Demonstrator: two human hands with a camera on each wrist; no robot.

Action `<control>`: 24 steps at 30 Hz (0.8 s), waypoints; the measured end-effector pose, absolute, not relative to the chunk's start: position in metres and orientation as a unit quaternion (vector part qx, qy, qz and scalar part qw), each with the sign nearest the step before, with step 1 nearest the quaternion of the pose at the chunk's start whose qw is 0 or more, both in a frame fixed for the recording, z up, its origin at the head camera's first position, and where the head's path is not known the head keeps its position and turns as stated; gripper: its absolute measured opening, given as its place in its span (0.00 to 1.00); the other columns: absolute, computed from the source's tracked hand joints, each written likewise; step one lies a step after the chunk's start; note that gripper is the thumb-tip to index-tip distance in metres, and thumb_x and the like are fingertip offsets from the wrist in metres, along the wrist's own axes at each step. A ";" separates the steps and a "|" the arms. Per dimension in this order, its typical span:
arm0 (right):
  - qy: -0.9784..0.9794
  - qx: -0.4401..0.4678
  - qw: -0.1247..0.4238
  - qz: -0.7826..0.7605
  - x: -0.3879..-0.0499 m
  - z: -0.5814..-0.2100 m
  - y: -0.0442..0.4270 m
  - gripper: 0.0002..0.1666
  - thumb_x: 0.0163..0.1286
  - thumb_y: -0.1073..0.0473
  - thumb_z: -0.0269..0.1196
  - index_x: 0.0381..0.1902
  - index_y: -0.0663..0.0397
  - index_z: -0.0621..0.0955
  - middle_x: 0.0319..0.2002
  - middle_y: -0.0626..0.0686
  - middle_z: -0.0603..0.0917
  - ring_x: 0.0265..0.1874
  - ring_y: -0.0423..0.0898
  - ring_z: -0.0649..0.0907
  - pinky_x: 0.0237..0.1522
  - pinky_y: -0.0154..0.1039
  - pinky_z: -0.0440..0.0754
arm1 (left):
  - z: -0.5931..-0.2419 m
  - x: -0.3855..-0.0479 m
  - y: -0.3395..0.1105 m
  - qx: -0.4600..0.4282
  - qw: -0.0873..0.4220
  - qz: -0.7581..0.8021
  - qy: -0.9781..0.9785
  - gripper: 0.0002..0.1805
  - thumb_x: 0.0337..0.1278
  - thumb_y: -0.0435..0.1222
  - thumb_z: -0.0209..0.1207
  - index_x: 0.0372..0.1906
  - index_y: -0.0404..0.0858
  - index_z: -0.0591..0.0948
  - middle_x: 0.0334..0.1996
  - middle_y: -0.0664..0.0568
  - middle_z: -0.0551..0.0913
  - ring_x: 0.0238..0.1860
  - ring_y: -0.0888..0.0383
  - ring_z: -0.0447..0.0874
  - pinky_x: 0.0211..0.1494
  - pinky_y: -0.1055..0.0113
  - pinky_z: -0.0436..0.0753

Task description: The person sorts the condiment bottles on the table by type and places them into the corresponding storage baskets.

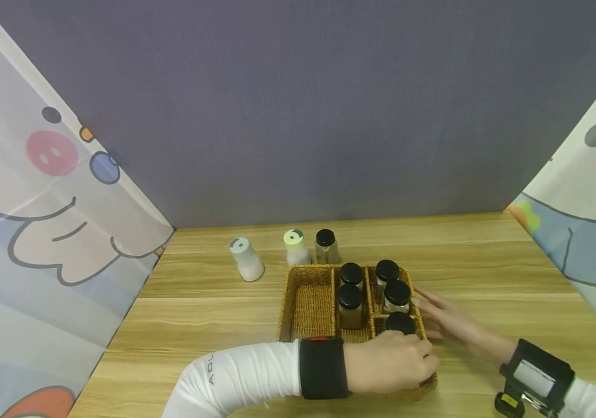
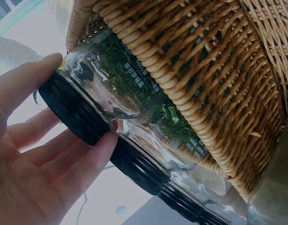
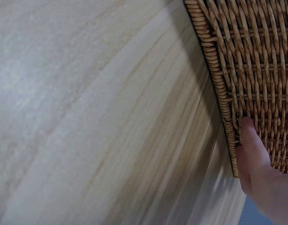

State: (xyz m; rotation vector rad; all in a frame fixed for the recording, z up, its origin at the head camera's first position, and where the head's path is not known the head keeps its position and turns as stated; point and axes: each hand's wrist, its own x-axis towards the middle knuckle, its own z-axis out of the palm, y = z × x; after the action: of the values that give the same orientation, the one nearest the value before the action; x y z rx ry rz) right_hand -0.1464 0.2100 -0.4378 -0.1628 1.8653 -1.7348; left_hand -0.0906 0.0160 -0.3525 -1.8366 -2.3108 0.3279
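My left hand (image 1: pixel 392 361) reaches across the front right of a divided wicker basket (image 1: pixel 283 313). In the left wrist view, its thumb and fingers grip the black lid of a glass jar (image 2: pixel 73 105) with green dried leaves inside. That jar sits low in the basket and is hidden under the hand in the head view. Just behind it stands another black-lidded jar (image 1: pixel 400 323). Against the basket's right outer wall, my right hand (image 1: pixel 446 319) rests with fingers extended; the right wrist view shows its fingertips touching the weave (image 3: pixel 256 84).
Two jars (image 1: pixel 350 305) stand in the middle compartment and two (image 1: pixel 397 295) in the back right one. Behind the basket are a black-lidded jar (image 1: pixel 327 247) and a yellow-green-capped bottle (image 1: pixel 296 247). A white bottle (image 1: pixel 247 259) stands farther left. A grey wall (image 1: pixel 329 116) rises behind the wooden table (image 1: pixel 198 307).
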 end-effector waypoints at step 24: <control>0.702 -0.049 0.293 -0.647 -0.146 -0.437 0.209 0.40 0.70 0.48 0.44 0.68 0.56 0.39 0.64 0.72 0.42 0.60 0.68 0.56 0.48 0.50 0.75 | -0.327 -0.099 0.008 -0.631 0.023 0.113 -0.767 0.18 0.53 0.53 0.54 0.47 0.52 0.76 0.43 0.63 0.75 0.41 0.69 0.72 0.40 0.81 0.69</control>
State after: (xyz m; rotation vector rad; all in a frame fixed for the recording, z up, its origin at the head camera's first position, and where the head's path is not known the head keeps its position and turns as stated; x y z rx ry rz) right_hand -0.1464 0.2085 -0.4368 -0.1305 1.8701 -1.7239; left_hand -0.0993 0.0081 -0.3269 -1.9546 -2.3738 0.3503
